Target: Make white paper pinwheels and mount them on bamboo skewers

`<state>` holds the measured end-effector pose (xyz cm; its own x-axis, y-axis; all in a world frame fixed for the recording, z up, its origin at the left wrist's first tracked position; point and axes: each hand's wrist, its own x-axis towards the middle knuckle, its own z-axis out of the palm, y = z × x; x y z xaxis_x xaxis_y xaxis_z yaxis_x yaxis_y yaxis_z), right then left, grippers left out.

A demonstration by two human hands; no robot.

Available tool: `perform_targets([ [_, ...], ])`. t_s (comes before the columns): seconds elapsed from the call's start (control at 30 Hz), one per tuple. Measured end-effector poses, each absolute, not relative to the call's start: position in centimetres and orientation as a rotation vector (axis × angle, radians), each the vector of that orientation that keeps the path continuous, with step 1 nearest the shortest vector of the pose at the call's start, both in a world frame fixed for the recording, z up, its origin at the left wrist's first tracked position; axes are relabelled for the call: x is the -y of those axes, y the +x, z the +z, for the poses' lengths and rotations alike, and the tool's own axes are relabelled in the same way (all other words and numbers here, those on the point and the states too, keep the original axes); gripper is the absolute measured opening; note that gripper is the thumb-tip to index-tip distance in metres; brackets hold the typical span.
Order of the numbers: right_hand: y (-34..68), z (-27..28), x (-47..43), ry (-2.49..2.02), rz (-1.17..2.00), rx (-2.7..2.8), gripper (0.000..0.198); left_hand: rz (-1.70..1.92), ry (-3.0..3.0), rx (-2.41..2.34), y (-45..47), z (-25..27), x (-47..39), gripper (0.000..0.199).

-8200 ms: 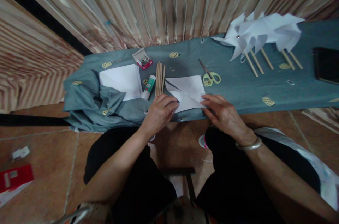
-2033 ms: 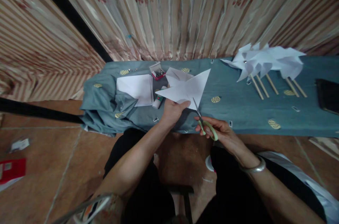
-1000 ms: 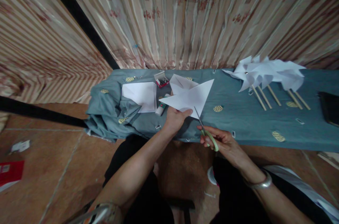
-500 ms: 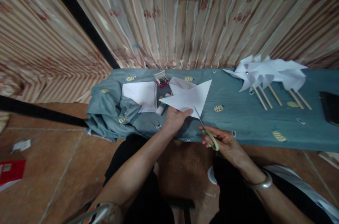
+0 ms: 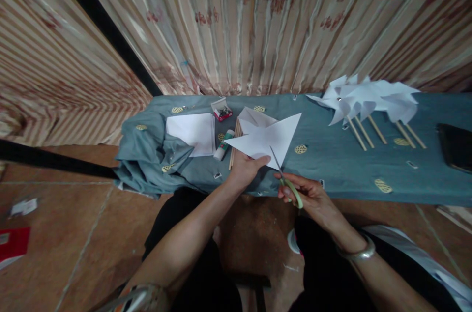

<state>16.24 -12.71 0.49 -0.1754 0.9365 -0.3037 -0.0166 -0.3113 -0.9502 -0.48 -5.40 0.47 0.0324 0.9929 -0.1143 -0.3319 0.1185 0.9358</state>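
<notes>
My left hand (image 5: 248, 168) pinches a white sheet of paper (image 5: 267, 136) at its lower edge, thumb on top. The sheet has pointed corners and is held above the bench. My right hand (image 5: 304, 194) grips the green handles of a pair of scissors (image 5: 291, 190). The scissor blades lie at the paper's lower edge, their tip pointing toward its middle. Behind the held sheet rests more folded white paper (image 5: 254, 118). Several wooden sticks (image 5: 236, 142) lie beside it, partly covered by the sheet and my left hand.
A glue stick (image 5: 223, 145), a small red box (image 5: 221, 109) of metal pins and a stack of white paper (image 5: 191, 131) lie on the left of the cloth-covered bench (image 5: 332, 174). Several paper pinwheels (image 5: 372, 98) and a dark phone-like object (image 5: 455, 147) are at the right.
The paper has shifted slightly right relative to the bench and turned a little, showing more of the sticks. Both hands keep their holds; the whole view has shifted slightly.
</notes>
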Motion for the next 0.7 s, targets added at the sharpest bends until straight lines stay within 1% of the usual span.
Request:
perform_targets([
  [0.13, 16.34, 0.35, 12.74, -1.319, 1.589, 1.138, 0.048, 1.263, 0.854, -0.989, -0.47, 0.46, 5.36, 0.042],
  [0.43, 16.16, 0.61, 12.7, -1.333, 1.578, 1.146, 0.049, 1.259, 0.837, -0.994, -0.53, 0.63, 5.54, 0.04],
  [0.7, 16.21, 0.15, 12.5, -1.282, 1.556, 1.186, 0.051, 1.205, 0.864, -0.987, -0.42, 0.8, 6.16, 0.031],
])
